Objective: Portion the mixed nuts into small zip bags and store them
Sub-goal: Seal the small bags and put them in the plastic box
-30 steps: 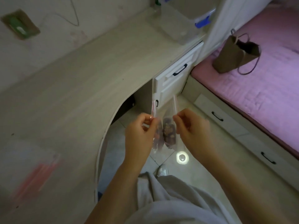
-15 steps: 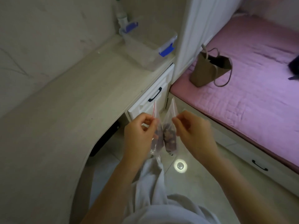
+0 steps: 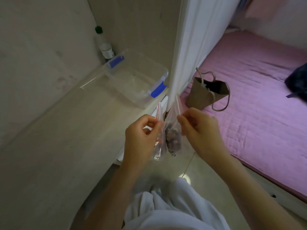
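Left hand (image 3: 141, 138), right hand (image 3: 201, 133), two pinched nut bags (image 3: 173, 140)

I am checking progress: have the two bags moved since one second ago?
Yes. Both bags now hang nearer the clear box on the desk, carried toward it.

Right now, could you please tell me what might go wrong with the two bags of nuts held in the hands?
1. The left hand and right hand each pinch a bag near its top; if a grip slips, the left bag or right bag could drop to the floor.
2. I cannot tell whether the zips are fully shut, so nuts might spill.
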